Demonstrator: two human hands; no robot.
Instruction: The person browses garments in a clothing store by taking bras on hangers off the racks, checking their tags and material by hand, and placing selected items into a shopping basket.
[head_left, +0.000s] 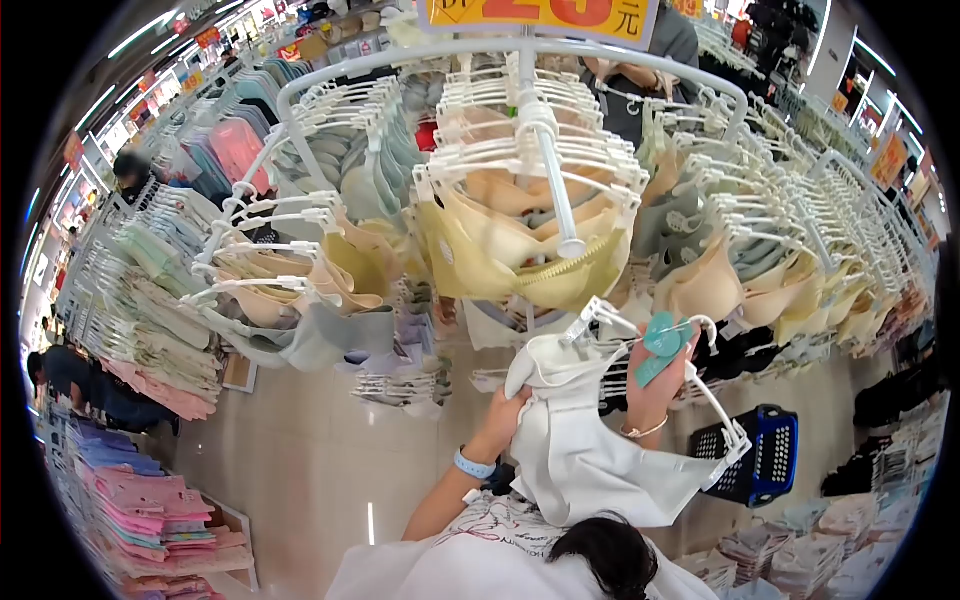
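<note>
A white bra (580,430) hangs tilted on a white plastic clip hanger (712,398) in front of my chest. My left hand (503,418), with a light blue band on its wrist, is closed on the bra's left edge. My right hand (655,385) is behind the bra's upper right side, within the hanger's span. A teal hang tag (664,335) lies across its palm and fingers, which partly hides how they grip. The hanger's hook points up just right of that hand.
A rack (560,205) of beige, yellow and grey bras on white hangers stands ahead, under an orange price sign (545,14). A blue shopping basket (775,455) sits on the floor at right. Folded pink clothes (140,497) are stacked lower left; other people stand among the racks.
</note>
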